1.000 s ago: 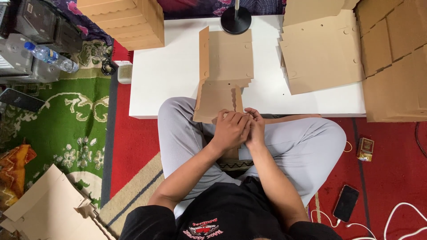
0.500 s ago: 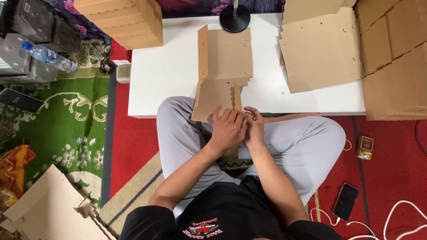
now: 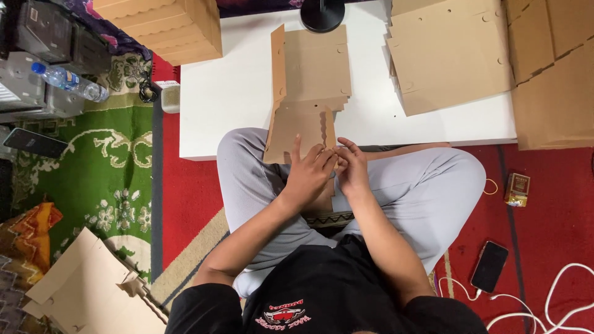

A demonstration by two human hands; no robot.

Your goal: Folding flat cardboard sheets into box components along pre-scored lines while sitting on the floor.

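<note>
Both hands meet at the near end of a flat cardboard box blank point(image 3: 309, 105). Left hand point(image 3: 307, 176) lies on the blank's lower flap with its fingers spread and half-curled, pressing rather than gripping. Right hand point(image 3: 351, 166) pinches the flap's right edge with bent fingertips; how firmly it holds cannot be told. Blank lies with its long axis running away from the person, its far end on the white table point(image 3: 235, 93) and its near end over the lap, one side panel folded upright along the left edge. More cardboard sheets point(image 3: 448, 55) lie on the table to the right.
</note>
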